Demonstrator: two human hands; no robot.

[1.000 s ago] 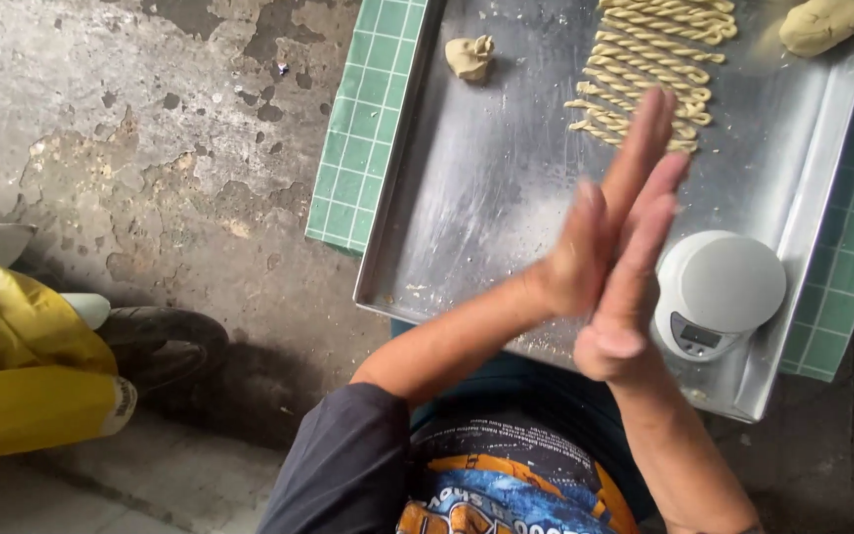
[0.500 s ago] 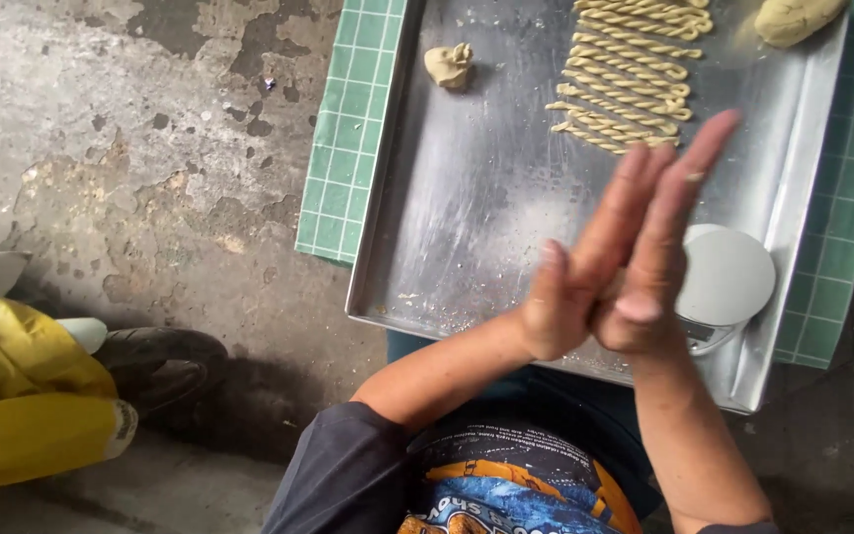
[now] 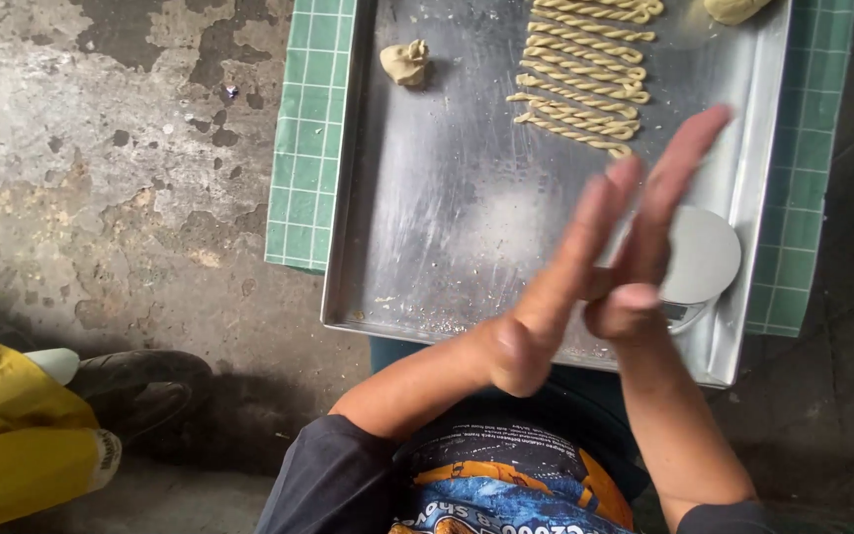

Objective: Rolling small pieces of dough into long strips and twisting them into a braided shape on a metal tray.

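Observation:
My left hand and my right hand are pressed palm to palm with fingers straight, held above the near right part of a metal tray. Whatever lies between the palms is hidden. On the tray's far side lies a row of several twisted dough strips. A small knotted dough lump sits to their left, and a bigger dough lump is at the top edge. A round white scale shows just behind my right hand.
The tray rests on a green grid mat on a stained concrete floor. At the lower left are a yellow object and a black shoe. My dark printed shirt fills the bottom middle.
My palms have slid against each other: the right hand has moved forward over the left, fingertips now reaching further toward the dough strips. The tray's contents have not moved.

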